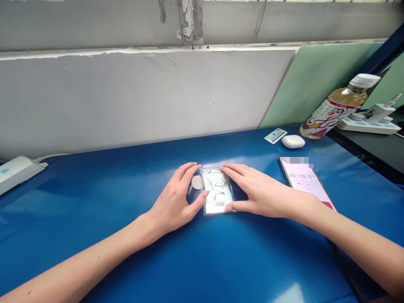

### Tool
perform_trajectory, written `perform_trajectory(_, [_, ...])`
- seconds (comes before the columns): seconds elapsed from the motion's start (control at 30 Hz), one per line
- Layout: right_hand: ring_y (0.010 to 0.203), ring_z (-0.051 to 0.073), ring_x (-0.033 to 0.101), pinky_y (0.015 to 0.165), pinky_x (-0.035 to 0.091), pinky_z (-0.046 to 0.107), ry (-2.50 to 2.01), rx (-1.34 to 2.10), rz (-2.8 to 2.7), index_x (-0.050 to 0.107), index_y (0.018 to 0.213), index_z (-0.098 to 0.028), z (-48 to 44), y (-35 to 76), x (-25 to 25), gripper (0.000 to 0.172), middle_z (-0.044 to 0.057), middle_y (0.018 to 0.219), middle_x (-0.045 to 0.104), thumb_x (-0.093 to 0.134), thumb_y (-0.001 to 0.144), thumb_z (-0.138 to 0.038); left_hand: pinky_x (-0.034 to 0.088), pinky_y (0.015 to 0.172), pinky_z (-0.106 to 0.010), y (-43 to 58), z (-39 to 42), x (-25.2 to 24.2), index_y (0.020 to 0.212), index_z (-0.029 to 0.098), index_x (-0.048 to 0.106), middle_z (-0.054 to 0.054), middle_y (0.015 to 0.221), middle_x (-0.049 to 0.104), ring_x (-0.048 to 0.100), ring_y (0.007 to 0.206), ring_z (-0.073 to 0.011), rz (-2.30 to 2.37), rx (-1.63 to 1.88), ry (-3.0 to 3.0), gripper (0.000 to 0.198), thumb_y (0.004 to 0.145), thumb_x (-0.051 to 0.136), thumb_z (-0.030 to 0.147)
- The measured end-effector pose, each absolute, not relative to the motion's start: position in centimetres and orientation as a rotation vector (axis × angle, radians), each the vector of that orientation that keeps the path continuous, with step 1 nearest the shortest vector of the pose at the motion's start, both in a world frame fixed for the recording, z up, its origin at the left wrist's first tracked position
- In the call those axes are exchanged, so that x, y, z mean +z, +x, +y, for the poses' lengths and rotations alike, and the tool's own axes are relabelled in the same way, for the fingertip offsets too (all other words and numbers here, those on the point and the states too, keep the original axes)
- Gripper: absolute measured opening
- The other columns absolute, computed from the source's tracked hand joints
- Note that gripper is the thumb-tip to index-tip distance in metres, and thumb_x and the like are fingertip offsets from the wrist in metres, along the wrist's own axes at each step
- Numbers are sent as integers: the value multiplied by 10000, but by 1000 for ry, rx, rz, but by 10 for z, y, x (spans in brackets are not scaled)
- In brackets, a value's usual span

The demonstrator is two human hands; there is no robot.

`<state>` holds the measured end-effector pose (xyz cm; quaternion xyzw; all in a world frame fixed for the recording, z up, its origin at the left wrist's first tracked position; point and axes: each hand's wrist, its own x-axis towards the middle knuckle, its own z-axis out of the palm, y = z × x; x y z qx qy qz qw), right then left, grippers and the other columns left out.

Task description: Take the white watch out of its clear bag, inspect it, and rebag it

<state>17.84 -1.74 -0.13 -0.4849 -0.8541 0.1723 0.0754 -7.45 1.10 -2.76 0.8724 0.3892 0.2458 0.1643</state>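
A clear plastic packet (pixel 217 191) with a white card and a white strap-like item inside lies flat on the blue table (pixel 202 261). My left hand (pixel 178 198) touches its left edge with thumb and fingertips, the thumb apart from the fingers. A round silvery disc (pixel 198 182) sits between that thumb and the fingers, beside the packet. My right hand (pixel 255 189) rests its fingertips on the packet's upper right corner and its thumb on the lower right corner. Both hands are spread around the packet, with the fingers bent.
To the right lie a phone (pixel 303 181) showing a timer, a white earbud case (pixel 293 141) and a small card (pixel 275 136). Behind them stands a drink bottle (pixel 337 107) near a power strip (pixel 369 124). Another white power strip (pixel 20 172) is at the far left.
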Motion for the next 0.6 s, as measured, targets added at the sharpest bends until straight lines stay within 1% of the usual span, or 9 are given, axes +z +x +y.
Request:
perform_trajectory(0.1, [1407, 396, 411, 1122, 402, 569, -1441, 538, -2543, 393, 1502, -75, -13, 177, -1, 900, 240, 1535, 431, 632, 832, -625, 504, 1043, -452, -74, 11, -28, 1354, 152, 459, -164, 1382, 524, 553, 1257, -284, 1088, 732, 2485, 431, 965, 518, 329])
perform_trajectory(0.17, [1414, 385, 404, 1133, 390, 563, -1435, 540, -2502, 396, 1505, -101, -13, 177, -5, 901, 226, 1539, 431, 626, 827, -647, 487, 1062, -454, -74, 11, -28, 1341, 141, 473, -169, 1378, 530, 540, 1268, -286, 1094, 731, 2503, 430, 957, 532, 324])
perform_trajectory(0.23, [1433, 376, 380, 1148, 371, 556, -1442, 550, -2468, 379, 1514, -106, -14, 177, -10, 901, 225, 1558, 403, 611, 837, -653, 439, 1109, -483, -75, 12, -29, 1367, 132, 459, -187, 1453, 473, 460, 1354, -316, 1114, 698, 2541, 495, 938, 567, 355])
perform_trajectory(0.33, [1467, 355, 328, 1172, 343, 533, -1443, 575, -2453, 324, 1535, -81, -17, 178, -15, 912, 233, 1588, 345, 595, 860, -631, 376, 1154, -522, -76, 13, -30, 1476, 138, 352, -190, 1578, 337, 339, 1448, -346, 1070, 579, 2619, 663, 930, 583, 435])
perform_trajectory(0.4, [1475, 343, 316, 1178, 338, 521, -1430, 586, -2456, 295, 1544, -69, -19, 180, -16, 937, 233, 1593, 335, 598, 858, -631, 353, 1166, -532, -76, 13, -31, 1518, 145, 299, -177, 1582, 350, 340, 1452, -344, 1010, 492, 2666, 698, 951, 552, 465])
perform_trajectory(0.47, [1472, 343, 323, 1175, 340, 526, -1422, 597, -2453, 280, 1552, -83, -19, 182, -16, 950, 225, 1595, 336, 611, 850, -631, 342, 1170, -539, -76, 14, -31, 1527, 147, 301, -168, 1556, 404, 363, 1438, -348, 986, 447, 2698, 696, 962, 532, 480])
perform_trajectory(0.53, [1465, 353, 335, 1167, 347, 542, -1415, 613, -2444, 272, 1561, -115, -19, 185, -15, 944, 218, 1596, 338, 626, 847, -621, 338, 1167, -551, -76, 13, -30, 1530, 134, 309, -176, 1546, 417, 368, 1430, -370, 978, 433, 2718, 750, 938, 555, 524])
perform_trajectory(0.6, [1458, 367, 345, 1158, 357, 552, -1398, 615, -2441, 272, 1567, -142, -18, 187, -13, 941, 215, 1597, 339, 640, 841, -613, 336, 1162, -565, -76, 14, -29, 1535, 117, 307, -193, 1551, 405, 360, 1430, -397, 965, 406, 2727, 858, 886, 599, 595])
